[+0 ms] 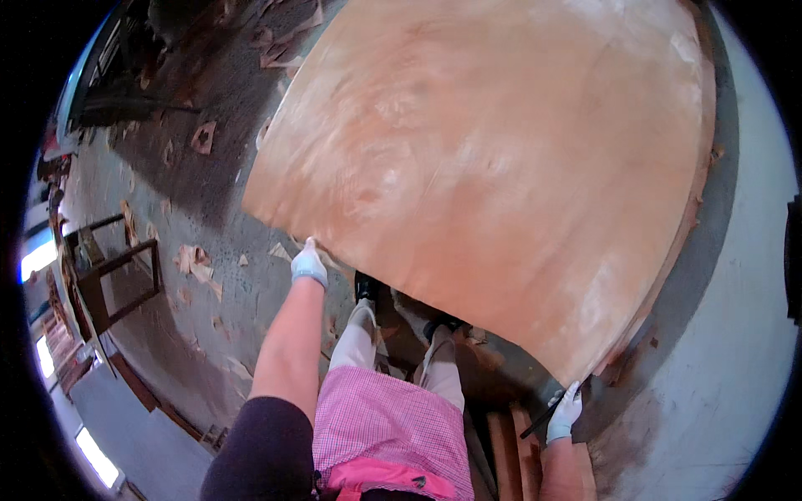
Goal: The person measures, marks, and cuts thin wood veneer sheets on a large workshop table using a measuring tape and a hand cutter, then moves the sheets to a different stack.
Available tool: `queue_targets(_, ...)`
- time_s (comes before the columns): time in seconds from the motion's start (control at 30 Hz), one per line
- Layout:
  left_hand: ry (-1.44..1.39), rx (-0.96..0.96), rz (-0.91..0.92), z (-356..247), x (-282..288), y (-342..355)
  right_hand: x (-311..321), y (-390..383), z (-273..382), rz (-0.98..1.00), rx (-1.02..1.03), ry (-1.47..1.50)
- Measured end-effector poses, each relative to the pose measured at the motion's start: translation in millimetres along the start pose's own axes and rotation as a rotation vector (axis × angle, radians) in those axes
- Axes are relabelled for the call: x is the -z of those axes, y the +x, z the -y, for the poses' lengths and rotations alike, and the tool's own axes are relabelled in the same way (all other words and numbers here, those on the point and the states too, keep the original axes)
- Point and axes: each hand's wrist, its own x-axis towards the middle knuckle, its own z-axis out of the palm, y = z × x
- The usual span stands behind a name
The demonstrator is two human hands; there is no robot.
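A large tan wooden veneer sheet (476, 159) fills the upper middle of the head view, lying on a stack whose edges show along the right. My left hand (309, 264), in a white glove, is closed on its near edge toward the left. My right hand (564, 413), also gloved, is closed at the near right corner, with a thin black bar (535, 427) under its fingers; whether it grips the sheet too I cannot tell. My legs and pink checked apron show below the sheet.
Veneer scraps (200, 265) litter the concrete floor (209, 326). A dark metal frame (125, 263) stands at left, with other dark equipment at upper left. Wooden planks (522, 463) lie beside my legs. A pale floor or wall surface (739, 250) runs along the right.
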Motion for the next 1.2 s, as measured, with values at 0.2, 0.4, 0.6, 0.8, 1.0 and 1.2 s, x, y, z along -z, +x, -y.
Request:
queue_targets(0.2,1.040,-1.452,0.126,11.5,-52.9,-152.4,-5.5,-1.0,-4.0,-0.113,0.112,-0.073)
queue_targets(0.4,1.671,-1.261,0.625,57.2,-129.4,-212.2,-11.2,8.9,-24.7,-0.074,0.125,0.077)
queue_targets(0.6,1.992,-1.113,0.683,47.0,-159.0,-216.7,10.8,18.4,-94.4,0.020,0.238,-0.099)
queue_targets(0.8,2.110,-1.102,0.656,40.9,-171.2,-211.8,25.4,30.9,-126.2,-0.343,-0.125,-0.402)
queue_targets(1.0,2.141,-0.934,0.677,35.8,-175.6,-217.3,142.5,36.4,-101.4,-0.566,-0.216,-0.364)
queue_targets(1.2,1.682,-0.806,0.753,14.0,-154.9,-201.8,212.1,13.9,-71.8,-0.523,-0.035,-0.482)
